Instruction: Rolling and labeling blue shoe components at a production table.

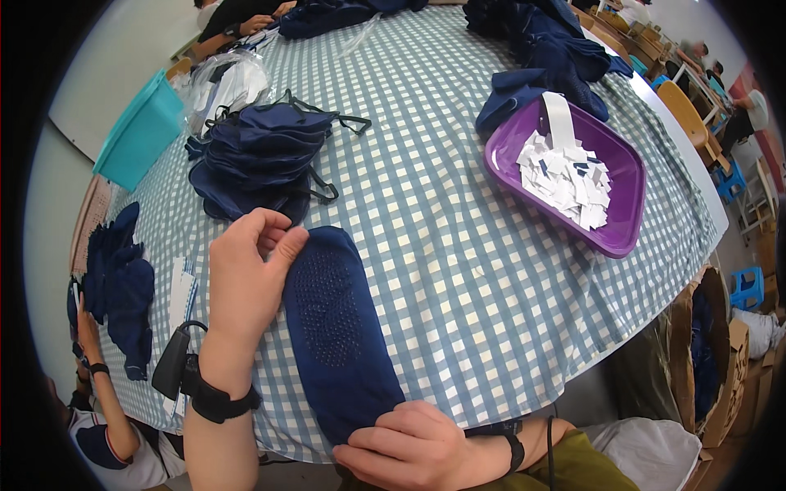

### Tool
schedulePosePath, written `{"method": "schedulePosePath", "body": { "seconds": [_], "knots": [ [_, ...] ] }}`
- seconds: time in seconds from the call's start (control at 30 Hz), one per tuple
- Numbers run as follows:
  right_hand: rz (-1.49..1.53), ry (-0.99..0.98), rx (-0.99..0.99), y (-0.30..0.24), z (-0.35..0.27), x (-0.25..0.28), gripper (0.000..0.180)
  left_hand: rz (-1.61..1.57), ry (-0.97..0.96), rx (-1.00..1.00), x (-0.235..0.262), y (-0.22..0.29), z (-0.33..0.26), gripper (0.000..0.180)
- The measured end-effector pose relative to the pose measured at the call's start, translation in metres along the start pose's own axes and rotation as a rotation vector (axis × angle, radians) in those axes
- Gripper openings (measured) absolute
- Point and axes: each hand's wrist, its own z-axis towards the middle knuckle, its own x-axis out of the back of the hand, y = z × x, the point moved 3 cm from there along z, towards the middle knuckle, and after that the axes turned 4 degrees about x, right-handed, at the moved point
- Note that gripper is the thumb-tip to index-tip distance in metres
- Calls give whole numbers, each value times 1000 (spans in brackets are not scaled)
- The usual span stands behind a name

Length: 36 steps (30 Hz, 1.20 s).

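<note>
A navy sock with a patch of small raised dots lies flat on the checked tablecloth in front of me. At its far end, my left hand is closed, thumb and fingertips at the sock's upper left edge. My right hand bends over the near end, its fingers closed on the fabric and its thumb hidden. Just beyond my left hand sits a stack of navy fabric pouches with black cords. White paper strips lie left of my left wrist.
A purple basin with white paper scraps stands at the right. Navy fabric is heaped behind it, and more navy pieces lie at far left. Beyond are a teal bin and clear plastic bags. Other people's hands work nearby.
</note>
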Motion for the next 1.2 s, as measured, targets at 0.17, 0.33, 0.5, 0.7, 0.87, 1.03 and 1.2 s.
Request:
{"method": "schedulePosePath", "body": {
  "seconds": [0.17,0.33,0.5,0.7,0.87,1.03,1.2],
  "knots": [
    [-16,-43,-23,-1,-1,3,16,90,-115,32,3,14,-5,40],
    [-16,-56,-30,-1,-5,-2,16,5,-272,181,2,0,-5,34],
    [-17,-96,-30,-1,-8,-3,17,-248,-202,97,-1,-6,-5,19],
    [46,-46,55,-4,0,1,21,-44,34,-72,2,3,-2,16],
    [35,53,123,-1,-11,-4,20,82,202,-358,1,27,-9,12],
    [128,63,-33,-2,-17,19,22,110,-102,-359,-14,30,-30,15],
    [-125,3,-242,5,-24,38,31,219,-140,-305,-16,42,-53,28]
  ]
}}
